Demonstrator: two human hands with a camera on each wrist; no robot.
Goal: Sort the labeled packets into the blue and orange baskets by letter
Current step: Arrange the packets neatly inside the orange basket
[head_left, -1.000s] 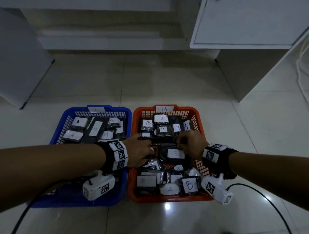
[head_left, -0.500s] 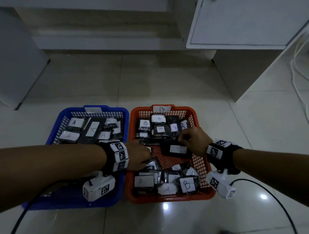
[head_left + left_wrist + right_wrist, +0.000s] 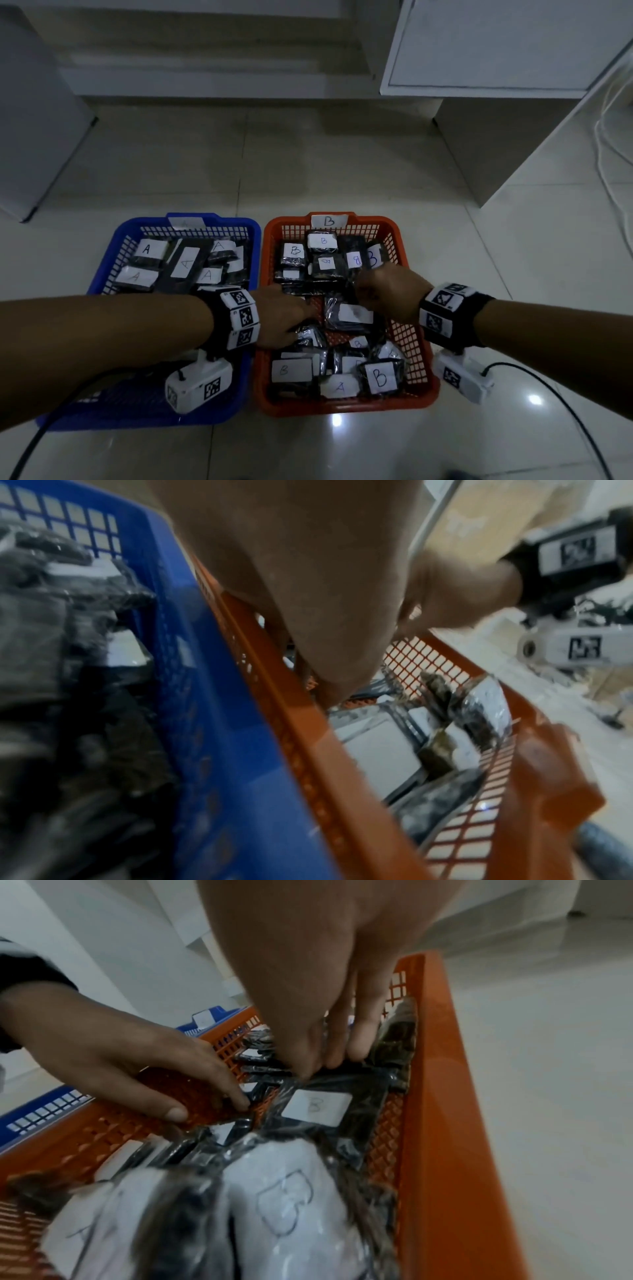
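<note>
Pinching the far edge of a B packet [image 3: 318,1104] between fingertips, the right hand [image 3: 387,294] works at mid-basket in the orange basket [image 3: 419,373]. At its 9 o'clock, the left hand [image 3: 284,315] lies with fingers loosely spread on the mesh floor, holding nothing. Judging by this, the step is tidying B packets in place. An A packet [image 3: 339,387] sits misplaced at the basket's 6 o'clock edge, between B packets. Next should come lifting that A clear of its neighbours and carrying it towards 9 o'clock into the blue basket [image 3: 102,270], where A packets already lie.
</note>
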